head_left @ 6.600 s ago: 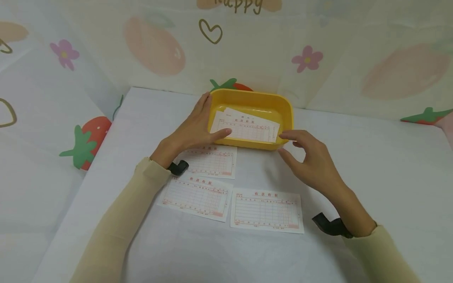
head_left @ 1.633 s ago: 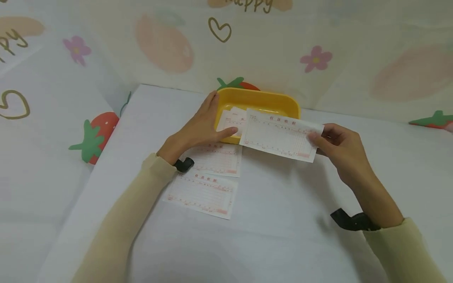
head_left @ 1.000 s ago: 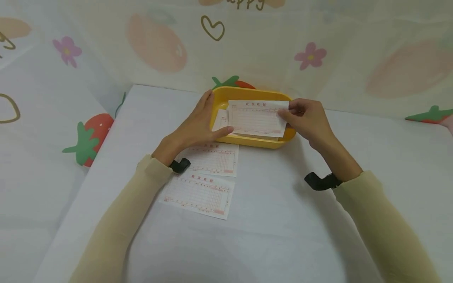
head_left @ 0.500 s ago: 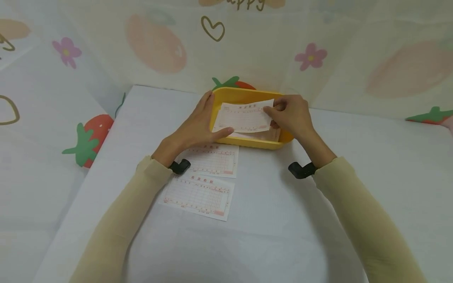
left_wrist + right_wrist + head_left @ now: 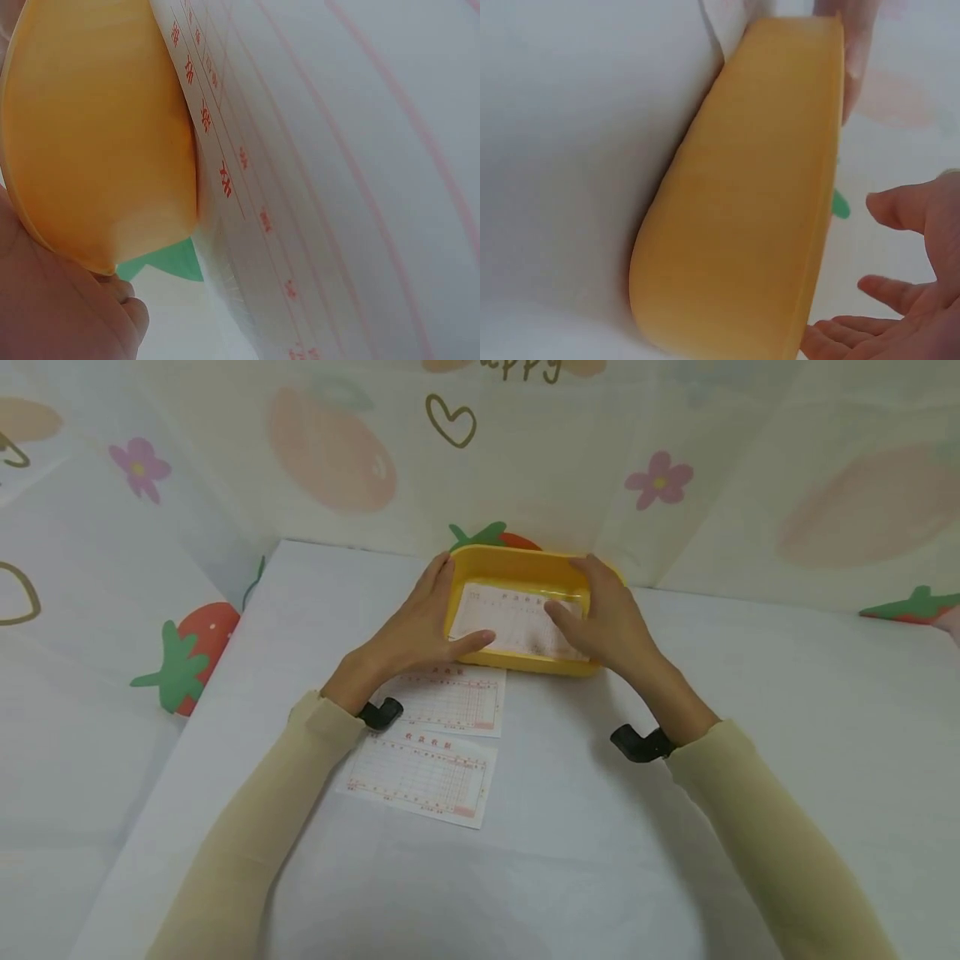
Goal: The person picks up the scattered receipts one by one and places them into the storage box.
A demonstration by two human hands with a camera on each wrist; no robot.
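Observation:
A yellow plastic box [image 5: 525, 665] stands at the back of the table, with several printed receipt slips [image 5: 495, 614] lying in it. My left hand [image 5: 412, 627] rests against the box's left side, fingers straight along the wall and thumb reaching over the front rim. Above the right part of the box is my right hand [image 5: 611, 622], fingers spread and nothing held; the right wrist view shows its fingers [image 5: 900, 210] apart beside the rim. In front of the box lie two more slips, an upper receipt slip [image 5: 457, 702] partly under my left wrist and a lower receipt slip [image 5: 420, 781].
White cloth covers the table [image 5: 570, 852]. Behind the box rises a backdrop [image 5: 540, 468] printed with strawberries, flowers and a heart. Each wrist wears a black camera mount [image 5: 641, 743].
My right hand picked up the front right slip, carried it over the box and let it go inside. Its fingers have since spread. My left hand stays at the box.

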